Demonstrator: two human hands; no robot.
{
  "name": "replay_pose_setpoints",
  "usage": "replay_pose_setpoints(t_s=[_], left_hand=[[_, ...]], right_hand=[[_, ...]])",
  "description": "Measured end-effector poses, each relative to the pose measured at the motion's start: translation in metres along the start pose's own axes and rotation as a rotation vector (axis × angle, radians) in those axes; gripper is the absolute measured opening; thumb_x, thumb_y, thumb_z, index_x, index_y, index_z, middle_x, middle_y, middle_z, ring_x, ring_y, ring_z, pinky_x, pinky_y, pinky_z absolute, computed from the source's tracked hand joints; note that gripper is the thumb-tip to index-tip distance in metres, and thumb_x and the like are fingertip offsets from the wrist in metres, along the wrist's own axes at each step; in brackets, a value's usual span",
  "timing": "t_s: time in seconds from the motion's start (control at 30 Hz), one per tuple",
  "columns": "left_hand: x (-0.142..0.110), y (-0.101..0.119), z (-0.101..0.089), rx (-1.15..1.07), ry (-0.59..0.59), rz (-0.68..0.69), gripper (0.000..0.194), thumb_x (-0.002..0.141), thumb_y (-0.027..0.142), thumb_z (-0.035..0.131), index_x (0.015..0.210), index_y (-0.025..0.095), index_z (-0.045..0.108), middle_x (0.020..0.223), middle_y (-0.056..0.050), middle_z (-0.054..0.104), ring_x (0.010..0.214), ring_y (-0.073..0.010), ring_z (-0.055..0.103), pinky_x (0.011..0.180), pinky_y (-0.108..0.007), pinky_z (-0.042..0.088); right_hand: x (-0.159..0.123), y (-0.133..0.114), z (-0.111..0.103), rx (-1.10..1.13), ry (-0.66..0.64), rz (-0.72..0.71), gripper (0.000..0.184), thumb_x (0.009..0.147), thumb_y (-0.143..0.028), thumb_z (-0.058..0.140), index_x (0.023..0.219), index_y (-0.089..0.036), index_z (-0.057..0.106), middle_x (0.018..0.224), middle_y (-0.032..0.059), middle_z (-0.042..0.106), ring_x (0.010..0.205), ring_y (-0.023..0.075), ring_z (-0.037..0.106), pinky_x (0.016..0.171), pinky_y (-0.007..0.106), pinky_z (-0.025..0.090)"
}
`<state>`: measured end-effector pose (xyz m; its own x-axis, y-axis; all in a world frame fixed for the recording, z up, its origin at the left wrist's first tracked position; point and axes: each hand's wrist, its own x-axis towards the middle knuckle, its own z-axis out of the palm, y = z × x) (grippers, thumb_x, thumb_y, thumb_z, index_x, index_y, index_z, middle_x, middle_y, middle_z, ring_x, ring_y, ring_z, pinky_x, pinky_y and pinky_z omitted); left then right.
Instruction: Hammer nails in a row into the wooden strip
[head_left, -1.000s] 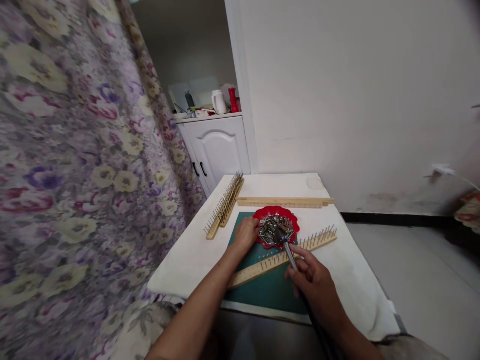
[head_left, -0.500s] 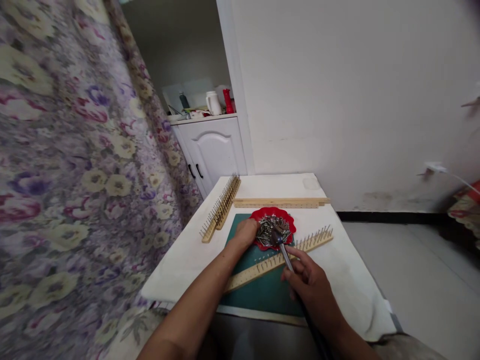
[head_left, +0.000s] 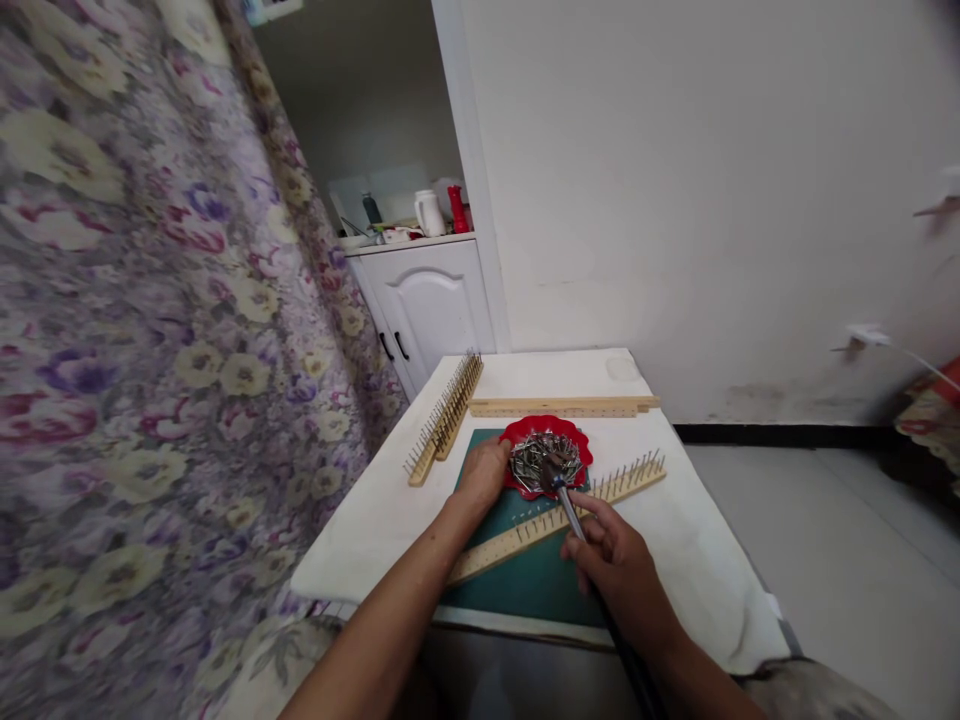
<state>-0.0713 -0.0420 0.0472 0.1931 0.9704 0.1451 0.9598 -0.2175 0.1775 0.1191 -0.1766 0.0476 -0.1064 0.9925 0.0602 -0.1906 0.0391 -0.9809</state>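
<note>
My left hand [head_left: 484, 470] is closed at the left rim of a scalloped red bowl [head_left: 583, 447], its fingertips partly hidden. Many loose nails [head_left: 534, 457] fill this bowl. In my right hand [head_left: 611, 555] is a hammer [head_left: 572, 515] with a metal shaft and a dark lower grip; its dark head lies over the nails. Just in front of the bowl, a wooden strip [head_left: 491, 552] slants across a green mat [head_left: 525, 590]. Upright nails stand along its right part, while its left part shows bare holes.
Nail-studded wooden strips [head_left: 450, 410] lie at the table's left. Flat wooden strips [head_left: 555, 406] lie along the back of the white-covered table [head_left: 360, 530]. A floral curtain [head_left: 150, 400] hangs to the left, and a white cabinet [head_left: 435, 300] stands behind.
My left hand has drawn slightly left, its fingers showing less over the bowl. The hammer and my right hand stay almost in place. The view has shifted a little.
</note>
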Motion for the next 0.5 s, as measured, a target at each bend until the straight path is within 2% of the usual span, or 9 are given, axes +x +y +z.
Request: replay_pose_setpoints(t_s=[0.37, 0.5], left_hand=[[-0.007, 0.009, -0.005, -0.137, 0.081, 0.064, 0.021, 0.080, 0.009, 0.043, 0.082, 0.016, 0.064, 0.088, -0.007, 0.065, 0.083, -0.0183, 0.058, 0.074, -0.026, 0.040], [-0.012, 0.011, -0.007, -0.381, 0.178, 0.089, 0.015, 0.077, 0.011, 0.046, 0.074, 0.016, 0.060, 0.076, -0.002, 0.062, 0.073, -0.0146, 0.056, 0.068, -0.023, 0.040]], right_hand=[[0.004, -0.001, -0.001, -0.009, 0.040, -0.022, 0.046, 0.077, -0.025, 0.058, 0.120, -0.012, 0.048, 0.063, -0.0042, 0.058, 0.039, 0.0084, 0.043, 0.039, 0.020, 0.034], [0.004, -0.002, -0.003, 0.001, 0.045, -0.041, 0.046, 0.078, -0.025, 0.059, 0.121, -0.013, 0.048, 0.063, -0.0039, 0.058, 0.040, 0.0084, 0.044, 0.039, 0.020, 0.033]])
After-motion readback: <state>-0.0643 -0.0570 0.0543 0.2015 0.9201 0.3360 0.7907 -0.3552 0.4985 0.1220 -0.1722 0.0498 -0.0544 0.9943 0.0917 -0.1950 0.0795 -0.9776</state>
